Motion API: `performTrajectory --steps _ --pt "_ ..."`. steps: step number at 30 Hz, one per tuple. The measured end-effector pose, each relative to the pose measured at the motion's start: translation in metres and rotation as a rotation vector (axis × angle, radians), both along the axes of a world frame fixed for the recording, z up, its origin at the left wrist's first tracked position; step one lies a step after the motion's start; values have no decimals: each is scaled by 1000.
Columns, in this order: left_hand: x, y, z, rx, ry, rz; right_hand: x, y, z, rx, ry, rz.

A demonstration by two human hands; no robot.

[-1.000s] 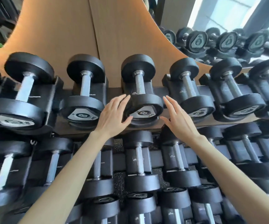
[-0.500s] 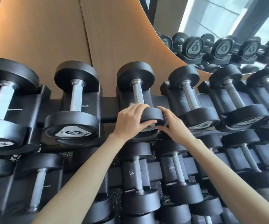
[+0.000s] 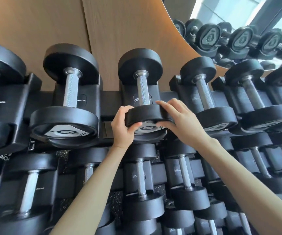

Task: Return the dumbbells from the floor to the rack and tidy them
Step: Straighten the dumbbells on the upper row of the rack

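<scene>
Black round-headed dumbbell with a knurled steel handle [image 3: 142, 89] is sitting in the top row of the black dumbbell rack [image 3: 109, 102], handle running away from the camera, far head against the brown wood-panel wall [image 3: 128, 31]. Its near head is facing the camera, and the grey end label is showing an "8" between the two thumbs.

Left hand [image 3: 123, 128] is gripping the left side of the near head: fingers are curling over the top rim, thumb is pressing on the labelled face. Right hand [image 3: 182, 122] is gripping the right side the same way, fingers lying over the rim and thumb reaching onto the face. Both hands are clamped on this one head.

Change against 1.0 s ago: both hands were then flat, with straight fingers, at either side of the head; at 0.5 s ago they were already closing over it and covering most of the label. The dumbbell is occupying the same cradle throughout.

Just to the left, a larger black dumbbell also marked "8" [image 3: 69, 119] is resting in the next cradle, apart from the left hand. To the right, smaller black dumbbells [image 3: 204, 97] are lining the same row. Below the forearms, a lower row of black dumbbells [image 3: 142, 180] is filling the rack. At upper right, a mirror [image 3: 238, 36] is reflecting labelled dumbbell ends.
</scene>
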State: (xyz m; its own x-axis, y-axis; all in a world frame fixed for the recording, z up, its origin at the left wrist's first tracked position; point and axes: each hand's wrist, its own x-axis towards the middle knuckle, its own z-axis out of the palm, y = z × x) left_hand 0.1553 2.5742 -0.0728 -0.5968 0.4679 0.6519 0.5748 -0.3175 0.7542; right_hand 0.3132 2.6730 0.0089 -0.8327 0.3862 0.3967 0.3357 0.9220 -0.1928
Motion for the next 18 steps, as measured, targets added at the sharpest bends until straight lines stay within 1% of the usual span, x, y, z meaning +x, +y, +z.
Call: performTrajectory --steps 1,2,5,7,9,10,12,14,16,18 --pt "-1 -1 3 -33 4 -21 0 0 -2 -62 35 13" --pt "-1 -3 6 -91 19 -45 1 0 -6 -180 88 27" --pt "-3 -12 19 -321 79 -155 7 -3 -21 -617 322 54" --pt "-10 -21 31 -418 128 -256 8 -7 -34 -800 433 70" --pt "-14 -23 46 -470 244 -299 7 -9 -40 -939 513 60" --pt "-12 -20 55 -486 300 -312 7 -10 -41 -991 537 56" --pt "-2 -9 69 -488 410 -296 6 -11 -47 -1028 568 46" --pt "10 3 71 -435 520 -180 7 -9 -54 -1031 597 41" --pt "13 9 65 -360 503 -92 6 -6 -58 -1044 618 58" --pt "9 8 58 -294 440 -76 6 -2 -56 -1048 594 82"
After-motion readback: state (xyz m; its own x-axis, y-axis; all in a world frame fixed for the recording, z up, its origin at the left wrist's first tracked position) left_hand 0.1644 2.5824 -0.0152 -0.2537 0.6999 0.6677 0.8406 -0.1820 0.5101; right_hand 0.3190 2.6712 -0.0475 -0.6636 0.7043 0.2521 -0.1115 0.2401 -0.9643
